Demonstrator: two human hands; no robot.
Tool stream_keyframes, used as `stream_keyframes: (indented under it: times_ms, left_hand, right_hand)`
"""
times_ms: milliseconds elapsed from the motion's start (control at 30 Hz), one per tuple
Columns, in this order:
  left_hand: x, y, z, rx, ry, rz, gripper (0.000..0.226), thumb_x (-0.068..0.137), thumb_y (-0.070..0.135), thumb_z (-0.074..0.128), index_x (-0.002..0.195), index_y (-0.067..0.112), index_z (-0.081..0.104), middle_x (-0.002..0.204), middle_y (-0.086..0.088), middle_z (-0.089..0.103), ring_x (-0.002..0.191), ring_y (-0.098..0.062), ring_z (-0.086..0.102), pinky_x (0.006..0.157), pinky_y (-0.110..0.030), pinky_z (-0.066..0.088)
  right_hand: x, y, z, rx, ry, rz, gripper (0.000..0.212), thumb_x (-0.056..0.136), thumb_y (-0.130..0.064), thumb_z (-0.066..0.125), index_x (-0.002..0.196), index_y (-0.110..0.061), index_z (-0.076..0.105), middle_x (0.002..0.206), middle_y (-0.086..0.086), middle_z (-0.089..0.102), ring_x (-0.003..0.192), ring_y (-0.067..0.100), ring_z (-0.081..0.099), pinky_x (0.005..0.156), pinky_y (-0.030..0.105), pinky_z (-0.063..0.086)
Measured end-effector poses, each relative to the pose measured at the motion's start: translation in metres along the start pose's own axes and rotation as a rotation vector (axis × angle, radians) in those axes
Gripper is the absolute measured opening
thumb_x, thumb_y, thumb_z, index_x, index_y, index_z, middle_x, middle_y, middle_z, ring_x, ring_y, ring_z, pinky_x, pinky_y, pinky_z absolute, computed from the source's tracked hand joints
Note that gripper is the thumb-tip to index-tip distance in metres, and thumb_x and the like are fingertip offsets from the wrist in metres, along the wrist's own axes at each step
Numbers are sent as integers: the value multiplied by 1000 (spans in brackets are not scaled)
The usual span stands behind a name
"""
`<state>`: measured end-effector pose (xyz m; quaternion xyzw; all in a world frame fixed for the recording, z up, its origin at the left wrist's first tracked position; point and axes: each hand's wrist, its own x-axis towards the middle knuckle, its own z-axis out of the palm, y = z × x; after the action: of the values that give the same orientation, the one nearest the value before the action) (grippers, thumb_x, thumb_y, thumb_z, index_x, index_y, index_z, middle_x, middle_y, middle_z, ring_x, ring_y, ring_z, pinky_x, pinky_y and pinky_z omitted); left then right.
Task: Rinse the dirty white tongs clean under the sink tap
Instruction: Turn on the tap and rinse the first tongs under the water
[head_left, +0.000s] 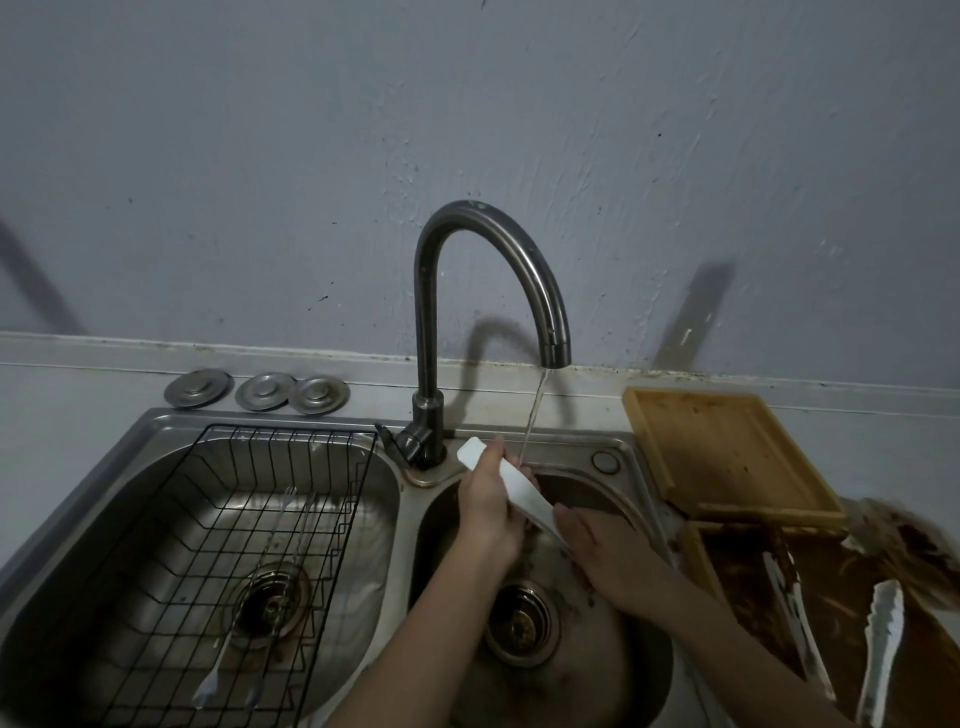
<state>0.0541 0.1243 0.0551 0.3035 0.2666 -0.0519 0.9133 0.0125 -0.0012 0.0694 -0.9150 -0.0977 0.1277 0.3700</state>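
The white tongs (519, 488) are being held over the right basin (623, 670) of the steel double sink, slanting from upper left down to lower right, with the thin stream of water (535, 415) from the gooseneck tap (483, 291) falling onto their upper part. The hinge end is being gripped by the left hand (485, 501), its fingers clenched around the handle; the lower end is being covered by the right hand (602, 551), whose fingers are curled around the tips, apparently rubbing them, though the tips themselves are hidden. The rinsing step is judged to be under way, not finished: how much soil is being left on the covered end cannot be told.

For the next move, the tongs are likely needing to be turned and slid along so that the lower arms and inner faces are being brought under the stream.

In the left basin a black wire rack (249, 545) is sitting with thin metal utensils (270, 551) lying in it. On the bench to the right, a wooden tray (722, 447) and two more soiled tongs (883, 644) are lying on a brown-smeared surface, well apart from the tap.
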Motion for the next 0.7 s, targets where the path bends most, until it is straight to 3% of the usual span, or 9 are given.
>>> stream_keyframes:
  times_ms: [100, 200, 300, 367, 467, 600, 700]
  left_hand:
    - [-2, 2, -10, 165, 9, -80, 21, 91, 26, 55, 83, 7, 57, 71, -10, 59, 62, -20, 57, 61, -32, 49]
    - [5, 11, -27, 594, 47, -22, 46, 94, 47, 39, 103, 6, 57, 86, -14, 64, 71, -25, 61, 64, -32, 51]
    - [12, 31, -57, 912, 234, 279, 63, 91, 40, 50, 127, -8, 33, 119, -17, 53, 109, -29, 55, 96, -39, 46]
    - [13, 47, -75, 1203, 389, 527, 66, 89, 26, 58, 132, -13, 26, 129, -27, 46, 123, -37, 45, 103, -40, 36]
    - [18, 69, -82, 1589, 495, 725, 63, 91, 29, 55, 136, -8, 31, 133, -27, 45, 122, -41, 43, 99, -46, 38]
    - [25, 85, -67, 1651, 472, 759, 27, 95, 25, 44, 107, 1, 47, 110, -21, 58, 102, -40, 55, 82, -47, 44]
    - [31, 88, -57, 1646, 496, 773, 21, 92, 20, 45, 101, 0, 46, 102, -21, 61, 92, -40, 60, 77, -47, 47]
  right_hand:
    - [-8, 8, 9, 74, 27, 23, 46, 97, -40, 30, 58, -20, 45, 55, -3, 48, 53, 6, 47, 59, 21, 37]
    - [-10, 16, 14, 85, 95, 42, 52, 97, -40, 30, 52, -18, 43, 48, -2, 49, 46, 5, 48, 52, 13, 35]
    - [-9, 23, 14, 94, 149, 51, 54, 97, -40, 29, 51, -18, 45, 43, -1, 50, 39, 0, 48, 52, 10, 39]
    - [-8, 25, 14, 101, 146, 53, 55, 97, -41, 28, 51, -18, 46, 43, -1, 51, 39, 0, 49, 50, 9, 38]
    - [-8, 23, 14, 62, 131, 31, 56, 97, -41, 27, 50, -19, 48, 42, -2, 51, 40, -2, 51, 52, 9, 37]
    - [-8, 19, 13, 36, 129, -25, 56, 97, -41, 26, 50, -19, 47, 42, -1, 51, 43, 0, 52, 56, 12, 37]
    - [-9, 17, 7, 1, 181, -57, 53, 96, -41, 27, 53, -21, 49, 45, -1, 52, 48, 4, 54, 55, 11, 35]
